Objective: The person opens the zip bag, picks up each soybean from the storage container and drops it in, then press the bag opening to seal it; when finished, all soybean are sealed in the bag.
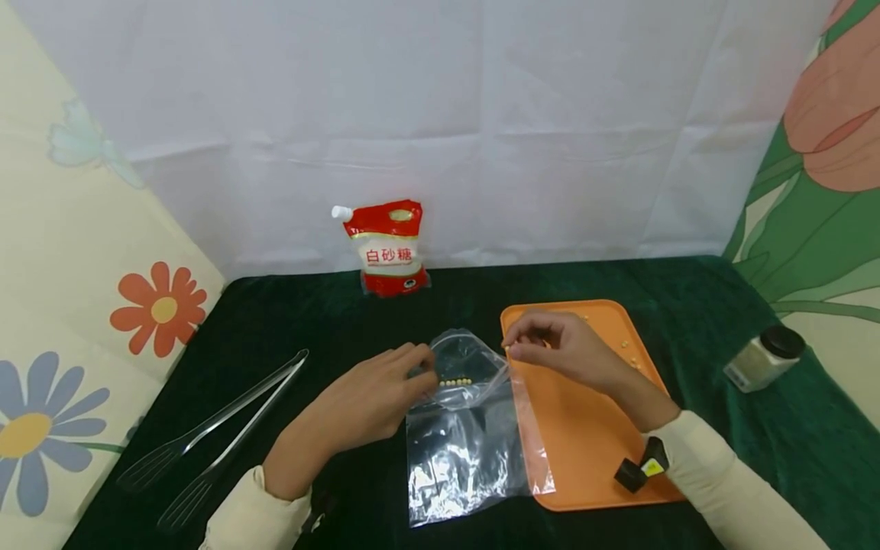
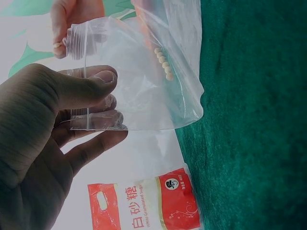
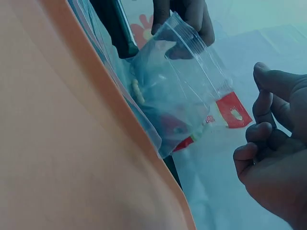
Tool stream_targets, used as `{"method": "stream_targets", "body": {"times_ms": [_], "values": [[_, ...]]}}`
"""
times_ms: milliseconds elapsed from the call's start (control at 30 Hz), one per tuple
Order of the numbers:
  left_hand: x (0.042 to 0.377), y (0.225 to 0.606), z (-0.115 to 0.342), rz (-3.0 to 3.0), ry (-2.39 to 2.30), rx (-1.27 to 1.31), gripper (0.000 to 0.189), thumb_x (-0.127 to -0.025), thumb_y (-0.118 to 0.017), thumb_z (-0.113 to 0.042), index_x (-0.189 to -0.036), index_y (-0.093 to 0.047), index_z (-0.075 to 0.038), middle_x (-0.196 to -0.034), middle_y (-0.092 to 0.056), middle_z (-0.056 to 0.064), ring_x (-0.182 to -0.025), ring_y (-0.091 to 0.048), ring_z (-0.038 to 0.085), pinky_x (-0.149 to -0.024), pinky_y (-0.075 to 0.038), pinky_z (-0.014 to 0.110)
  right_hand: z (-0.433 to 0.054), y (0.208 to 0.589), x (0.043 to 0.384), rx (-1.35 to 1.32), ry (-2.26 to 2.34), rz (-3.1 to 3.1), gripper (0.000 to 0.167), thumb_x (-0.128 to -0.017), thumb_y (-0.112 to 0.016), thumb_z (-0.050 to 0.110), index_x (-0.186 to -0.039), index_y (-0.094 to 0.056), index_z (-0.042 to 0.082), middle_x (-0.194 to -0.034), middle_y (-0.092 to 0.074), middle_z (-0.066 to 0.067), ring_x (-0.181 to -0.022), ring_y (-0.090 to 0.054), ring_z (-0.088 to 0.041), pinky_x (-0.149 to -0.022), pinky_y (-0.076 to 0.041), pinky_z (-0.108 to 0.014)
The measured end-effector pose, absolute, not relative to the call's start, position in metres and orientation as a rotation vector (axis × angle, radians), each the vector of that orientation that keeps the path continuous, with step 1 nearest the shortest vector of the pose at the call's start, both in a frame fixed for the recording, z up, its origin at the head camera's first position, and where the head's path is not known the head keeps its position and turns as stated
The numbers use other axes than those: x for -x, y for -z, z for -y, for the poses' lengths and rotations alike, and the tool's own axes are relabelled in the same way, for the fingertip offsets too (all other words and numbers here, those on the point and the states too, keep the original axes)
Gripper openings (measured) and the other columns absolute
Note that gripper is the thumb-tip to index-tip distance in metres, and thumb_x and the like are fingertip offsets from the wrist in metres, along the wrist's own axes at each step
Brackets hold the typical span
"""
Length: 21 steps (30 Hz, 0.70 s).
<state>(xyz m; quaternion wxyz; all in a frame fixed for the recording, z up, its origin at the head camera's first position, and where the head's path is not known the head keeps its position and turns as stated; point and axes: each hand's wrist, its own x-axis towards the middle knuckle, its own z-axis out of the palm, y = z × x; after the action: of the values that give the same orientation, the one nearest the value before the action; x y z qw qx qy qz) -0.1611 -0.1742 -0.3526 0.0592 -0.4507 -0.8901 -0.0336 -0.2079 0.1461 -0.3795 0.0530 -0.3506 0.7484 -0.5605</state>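
Observation:
My left hand (image 1: 374,391) pinches one side of the mouth of a clear zip-lock bag (image 2: 139,103), its thumb in front of the film and its fingers behind. Several pale yellow beans (image 2: 164,63) lie in a row low in that bag. Just right of the bag's mouth, over the left edge of the orange tray (image 1: 571,428), my right hand (image 1: 567,347) pinches one small yellow bean (image 2: 58,45) between thumb and forefinger. More beans (image 1: 629,353) are scattered on the far right part of the tray, partly behind the hand.
A larger clear plastic bag (image 1: 467,466) lies flat below, overlapping the tray's left side. Metal tongs (image 1: 234,412) lie at the left. A red and white sugar pouch (image 1: 392,248) stands at the back, and a black-lidded jar (image 1: 765,359) is at the right.

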Motion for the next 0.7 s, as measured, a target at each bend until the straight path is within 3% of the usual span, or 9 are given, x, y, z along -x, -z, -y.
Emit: {"method": "stream_targets", "body": {"times_ms": [367, 500, 700], "values": [[0.161, 0.353, 0.175, 2.703, 0.116, 1.366, 0.028, -0.085, -0.077, -0.012, -0.11, -0.069, -0.023, -0.122, -0.056, -0.003, -0.102, -0.055, 0.01, -0.087, -0.053, 0.027, -0.135, 0.38, 0.205, 1.03, 1.6, -2.391, 0.017, -0.098, -0.067, 0.023, -0.114, -0.072, 0.022, -0.089, -0.057, -0.002, -0.075, -0.05, -0.022, -0.062, -0.04, -0.028], [0.161, 0.353, 0.175, 2.696, 0.106, 1.365, 0.028, -0.085, -0.077, -0.012, -0.11, -0.069, -0.023, -0.122, -0.056, -0.004, -0.102, -0.054, 0.01, -0.087, -0.053, 0.027, -0.149, 0.371, 0.209, 0.962, 1.563, -2.531, 0.013, -0.097, -0.068, 0.027, -0.109, -0.072, 0.025, -0.089, -0.056, -0.001, -0.076, -0.049, -0.021, -0.063, -0.041, -0.029], [0.161, 0.352, 0.174, 2.677, 0.1, 1.374, 0.028, -0.085, -0.077, -0.013, -0.109, -0.069, -0.023, -0.122, -0.056, -0.003, -0.101, -0.055, 0.01, -0.086, -0.053, 0.026, -0.194, 0.353, 0.22, 0.988, 0.823, -3.062, 0.007, -0.093, -0.073, 0.026, -0.099, -0.074, 0.023, -0.087, -0.059, 0.009, -0.081, -0.048, -0.016, -0.072, -0.039, -0.037]]}}
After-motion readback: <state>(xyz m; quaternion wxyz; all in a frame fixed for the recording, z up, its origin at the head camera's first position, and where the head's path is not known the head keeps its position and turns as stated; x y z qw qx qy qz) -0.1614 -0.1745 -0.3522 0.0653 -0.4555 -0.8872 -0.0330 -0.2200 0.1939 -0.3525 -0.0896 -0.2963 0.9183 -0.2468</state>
